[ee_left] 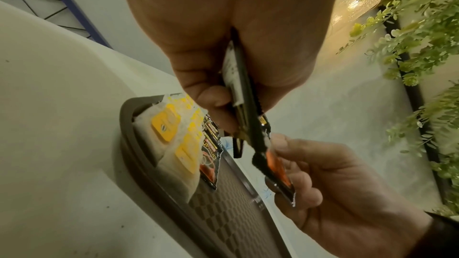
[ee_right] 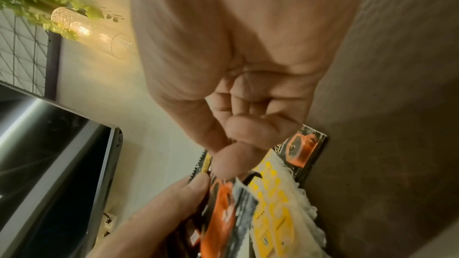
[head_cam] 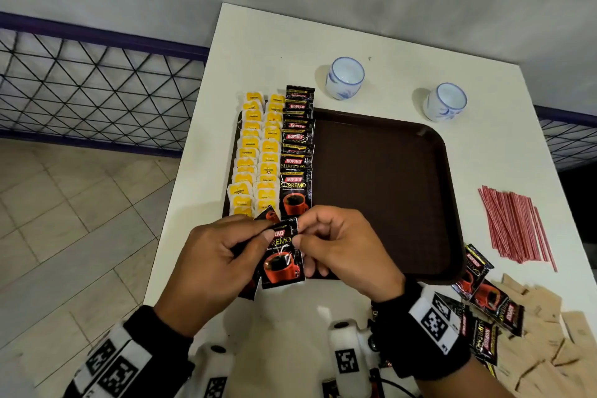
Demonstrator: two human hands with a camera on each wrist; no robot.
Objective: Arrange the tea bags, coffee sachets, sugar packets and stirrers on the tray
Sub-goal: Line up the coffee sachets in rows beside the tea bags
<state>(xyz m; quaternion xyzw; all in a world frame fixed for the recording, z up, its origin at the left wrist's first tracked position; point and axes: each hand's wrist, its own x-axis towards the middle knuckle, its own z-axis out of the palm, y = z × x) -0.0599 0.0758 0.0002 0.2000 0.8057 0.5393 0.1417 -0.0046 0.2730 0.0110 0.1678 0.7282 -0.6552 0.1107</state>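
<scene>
The left hand (head_cam: 213, 262) and the right hand (head_cam: 342, 249) both pinch one coffee sachet (head_cam: 282, 255) above the near edge of the brown tray (head_cam: 387, 191) on the counter (head_cam: 484, 152).

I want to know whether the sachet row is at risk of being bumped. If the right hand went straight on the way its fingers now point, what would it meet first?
The right hand points left, so it would probably meet the coffee sachets it pinches, then the left hand gripping them. The sachet row lies farther away.

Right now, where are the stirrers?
In the head view, the red stirrers lie bundled on the white table, right of the brown tray, beyond the loose coffee sachets.
</scene>
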